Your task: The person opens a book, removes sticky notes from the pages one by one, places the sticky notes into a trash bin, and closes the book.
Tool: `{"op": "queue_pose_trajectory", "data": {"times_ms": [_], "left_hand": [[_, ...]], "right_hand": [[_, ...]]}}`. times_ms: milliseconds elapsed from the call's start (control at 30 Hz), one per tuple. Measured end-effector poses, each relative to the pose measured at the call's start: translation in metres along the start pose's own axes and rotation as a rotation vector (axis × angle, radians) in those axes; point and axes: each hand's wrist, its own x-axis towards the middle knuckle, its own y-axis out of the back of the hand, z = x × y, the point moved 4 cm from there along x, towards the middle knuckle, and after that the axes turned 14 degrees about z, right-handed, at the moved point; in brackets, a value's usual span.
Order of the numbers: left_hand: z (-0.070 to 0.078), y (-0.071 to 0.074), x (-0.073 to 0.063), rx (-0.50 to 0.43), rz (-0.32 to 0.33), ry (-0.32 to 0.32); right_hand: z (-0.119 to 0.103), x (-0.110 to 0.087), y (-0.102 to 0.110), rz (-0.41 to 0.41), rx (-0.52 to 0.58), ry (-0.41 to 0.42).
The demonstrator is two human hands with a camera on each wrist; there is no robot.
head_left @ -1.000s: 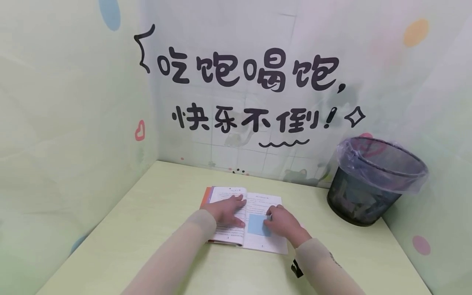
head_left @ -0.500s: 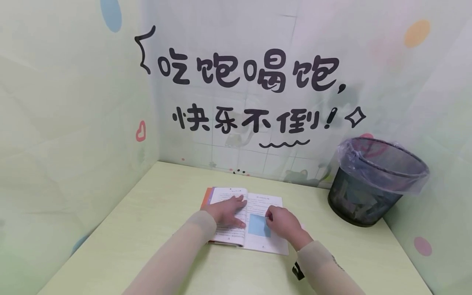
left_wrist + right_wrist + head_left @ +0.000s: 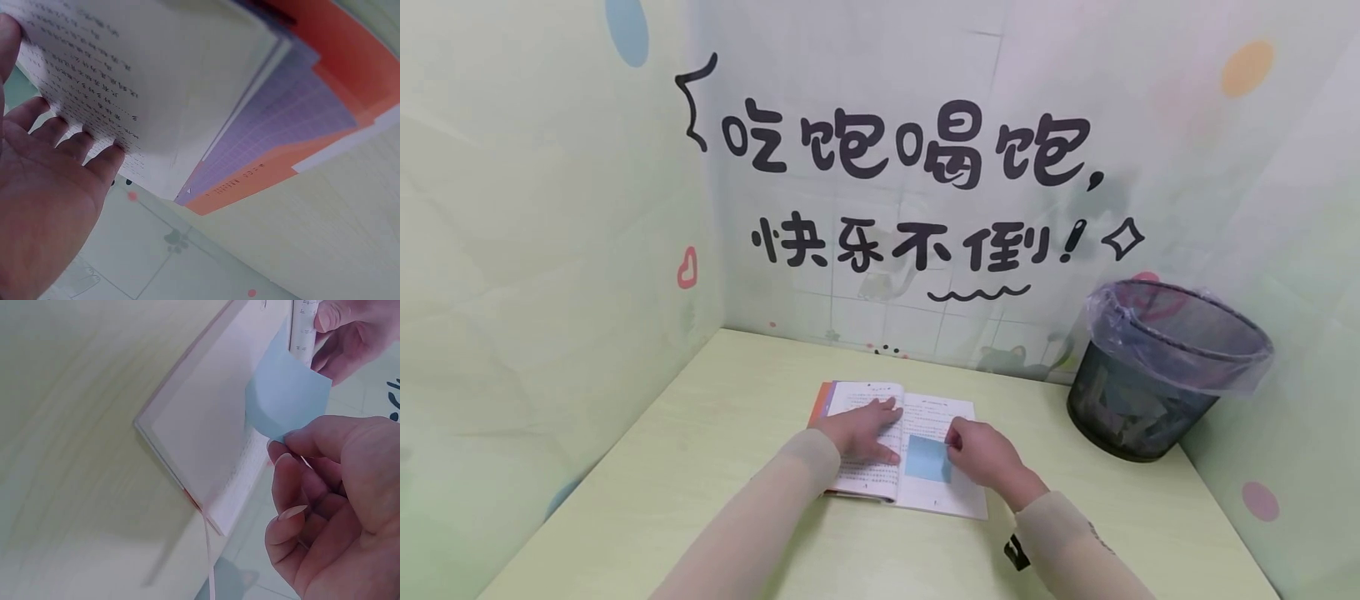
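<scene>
An open book (image 3: 936, 495) lies on the table. My left hand (image 3: 863, 430) rests on its left page with the fingers spread; in the left wrist view the fingertips touch the printed page (image 3: 156, 81). A square blue paper note (image 3: 927, 458), like a sticky note, sits on the right page beside the spine. My right hand (image 3: 987, 452) pinches the note's upper right corner. In the right wrist view, thumb and forefinger meet on the corner of the blue note (image 3: 287, 394), which looks slightly bent, and the other fingers are curled. Whether its far edge sticks to the page I cannot tell.
A dark bin (image 3: 1138, 400) with a clear purplish liner stands at the table's back right. Fabric walls with printed lettering (image 3: 910, 150) enclose the table (image 3: 700, 450). Something small and black (image 3: 1017, 552) shows beside the right sleeve. A thin pale strip (image 3: 210, 556) hangs near the book.
My right hand has shifted slightly to the right, its fingertips moving from over the note towards its upper right corner. The left hand and the book stay put.
</scene>
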Motion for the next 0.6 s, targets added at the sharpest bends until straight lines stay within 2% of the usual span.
{"op": "queue_pose_trajectory", "data": {"times_ms": [333, 433, 600], "left_hand": [[0.001, 0.001, -0.002, -0.007, -0.003, 0.004], [0.001, 0.001, -0.002, -0.005, -0.005, 0.0], [0.003, 0.002, -0.003, -0.014, -0.005, -0.003]], "right_hand": [[0.01, 0.001, 0.022, 0.038, 0.008, -0.008], [0.02, 0.005, 0.036, 0.07, 0.004, -0.024], [0.037, 0.015, 0.069, 0.159, -0.007, 0.017]]}}
